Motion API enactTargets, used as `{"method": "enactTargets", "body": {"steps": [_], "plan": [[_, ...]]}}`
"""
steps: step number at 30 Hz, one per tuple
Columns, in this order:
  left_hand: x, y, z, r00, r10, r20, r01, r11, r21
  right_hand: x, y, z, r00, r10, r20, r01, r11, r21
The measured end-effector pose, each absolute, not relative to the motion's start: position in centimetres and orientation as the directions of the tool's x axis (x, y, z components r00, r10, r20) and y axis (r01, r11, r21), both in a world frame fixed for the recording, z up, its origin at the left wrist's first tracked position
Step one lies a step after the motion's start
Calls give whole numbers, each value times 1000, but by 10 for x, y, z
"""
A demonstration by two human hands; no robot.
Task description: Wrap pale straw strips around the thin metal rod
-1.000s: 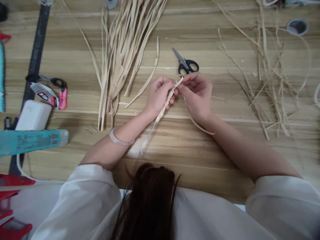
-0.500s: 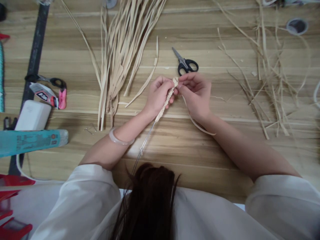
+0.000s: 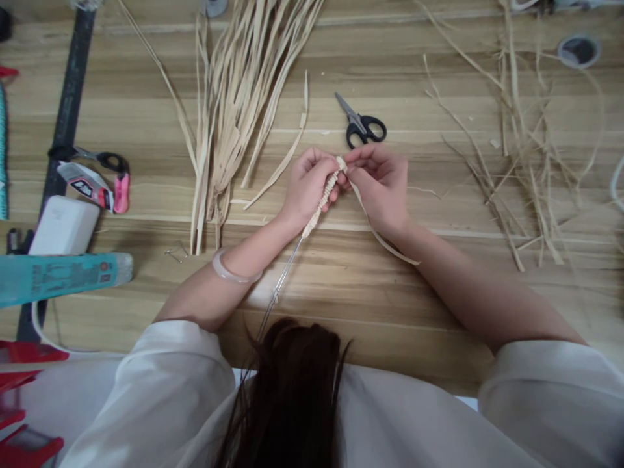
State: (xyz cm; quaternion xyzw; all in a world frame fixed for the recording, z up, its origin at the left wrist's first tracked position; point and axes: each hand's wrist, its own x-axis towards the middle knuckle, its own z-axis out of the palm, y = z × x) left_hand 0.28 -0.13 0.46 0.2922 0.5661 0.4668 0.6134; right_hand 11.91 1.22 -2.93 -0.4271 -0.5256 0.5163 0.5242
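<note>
- The braid [image 3: 322,203] is a pale, straw-coloured wrapped cord, ribbed along its length, slanting from lower left to upper right above the table [image 3: 341,292].
- Thin wires [image 3: 283,286] run out of its lower end toward the person's body.
- A flat strip [image 3: 380,237] of the same pale material leaves the braid's top end, passes under the right hand [image 3: 383,188] and curves down to the right, ending just beside the right forearm.
- The left hand [image 3: 305,188] is closed around the braid's upper half; its fingers curl over the braid, and the lower half sticks out below the palm.
- The right hand's fingertips are pinched narrow on the strip right at the braid's top end, touching the left hand's fingertips there.
- Both hands sit near the middle of the table, with the braid between them.
- A pale bangle [image 3: 234,272] circles the left wrist.
- Black scissors [image 3: 363,123] lie just beyond the hands, apart from them.
- A bundle [image 3: 238,110] of long strips lies to the left of the hands, and loose scraps [image 3: 517,143] are scattered to the right.
- At the far left lie 1 white box [image 3: 65,224] and 1 teal tube [image 3: 58,276].
</note>
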Motion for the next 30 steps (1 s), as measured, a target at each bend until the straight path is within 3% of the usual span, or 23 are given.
{"method": "enactTargets", "body": {"steps": [24, 30], "plan": [[2, -1, 3, -74, 918, -389, -214, 366, 906, 120, 10, -23, -106, 988, 110, -86, 101, -991], [2, -1, 5, -58, 924, -378, -231, 356, 906, 123, 10, -24, -113, 987, 117, 7, 119, -993]]}}
